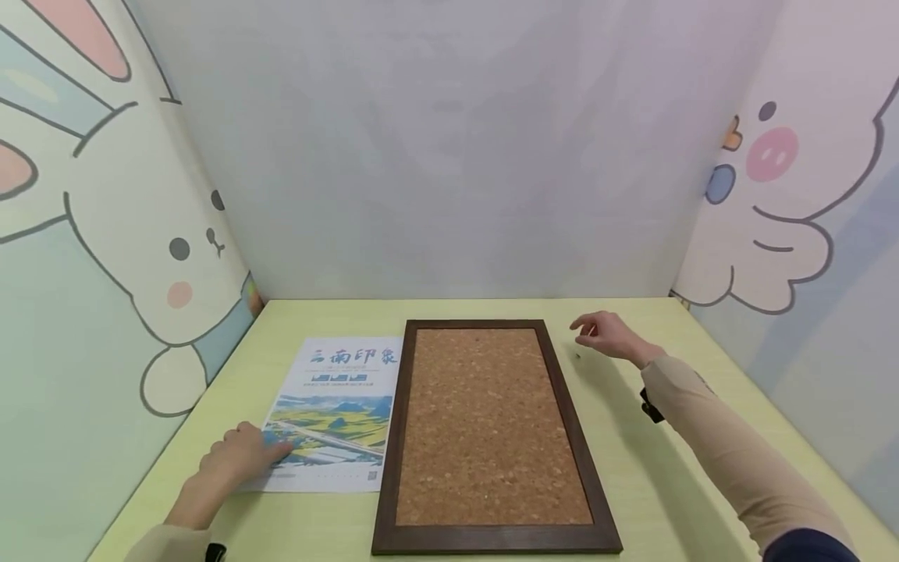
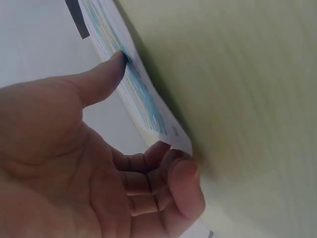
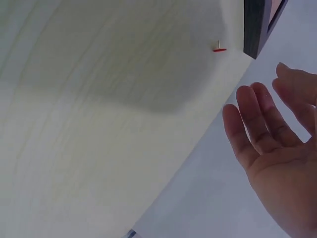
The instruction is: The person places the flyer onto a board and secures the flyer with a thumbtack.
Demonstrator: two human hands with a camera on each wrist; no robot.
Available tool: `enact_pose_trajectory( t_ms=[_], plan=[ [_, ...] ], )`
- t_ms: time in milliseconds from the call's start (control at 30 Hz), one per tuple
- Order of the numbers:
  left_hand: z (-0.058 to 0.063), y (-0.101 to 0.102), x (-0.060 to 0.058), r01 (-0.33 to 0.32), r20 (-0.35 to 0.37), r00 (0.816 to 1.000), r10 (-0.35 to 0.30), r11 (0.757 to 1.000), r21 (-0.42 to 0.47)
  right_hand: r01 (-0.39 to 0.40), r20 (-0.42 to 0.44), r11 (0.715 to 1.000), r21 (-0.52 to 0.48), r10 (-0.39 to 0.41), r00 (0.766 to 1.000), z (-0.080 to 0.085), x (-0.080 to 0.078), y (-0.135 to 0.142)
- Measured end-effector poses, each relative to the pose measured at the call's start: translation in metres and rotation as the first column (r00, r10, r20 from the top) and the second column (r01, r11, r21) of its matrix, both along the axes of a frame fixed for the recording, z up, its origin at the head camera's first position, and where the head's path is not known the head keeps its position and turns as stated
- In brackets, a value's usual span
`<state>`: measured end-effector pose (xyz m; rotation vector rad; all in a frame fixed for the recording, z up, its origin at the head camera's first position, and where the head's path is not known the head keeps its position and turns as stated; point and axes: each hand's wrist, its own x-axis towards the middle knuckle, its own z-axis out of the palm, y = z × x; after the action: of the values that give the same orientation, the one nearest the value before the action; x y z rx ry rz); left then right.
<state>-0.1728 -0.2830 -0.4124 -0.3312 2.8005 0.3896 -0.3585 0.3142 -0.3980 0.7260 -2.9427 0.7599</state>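
My left hand (image 1: 235,460) is at the lower left corner of a printed landscape poster (image 1: 337,375), which lies on the table beside the board. In the left wrist view the thumb lies on the printed face and the fingers curl round the paper's edge. To the right of a cork board (image 1: 492,425) with a dark wooden frame, my right hand (image 1: 611,334) hovers over the table with loosely bent fingers. No object shows in it. A red thumbtack (image 3: 219,48) sits point up on the table close to that hand, near the frame.
The pale yellow table (image 1: 653,484) ends at a plain grey back wall (image 1: 449,172). Side panels with a cartoon rabbit (image 1: 140,234) on the left and a white cartoon animal (image 1: 787,203) on the right flank it.
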Motion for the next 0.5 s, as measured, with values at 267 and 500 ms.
enact_pose_trajectory(
  t_ms=[267, 500],
  plan=[
    [-0.003, 0.002, -0.003, 0.002, -0.007, 1.000, -0.002, 0.999, 0.050, 0.040, 0.273, 0.996, -0.081, -0.016, 0.962, -0.012, -0.002, 0.007],
    [-0.006, 0.005, -0.001, 0.036, -0.099, 0.995, -0.028, 0.996, 0.086, 0.040, 0.335, 0.995, -0.088, -0.009, 0.942, -0.018, -0.004, 0.010]
  ],
)
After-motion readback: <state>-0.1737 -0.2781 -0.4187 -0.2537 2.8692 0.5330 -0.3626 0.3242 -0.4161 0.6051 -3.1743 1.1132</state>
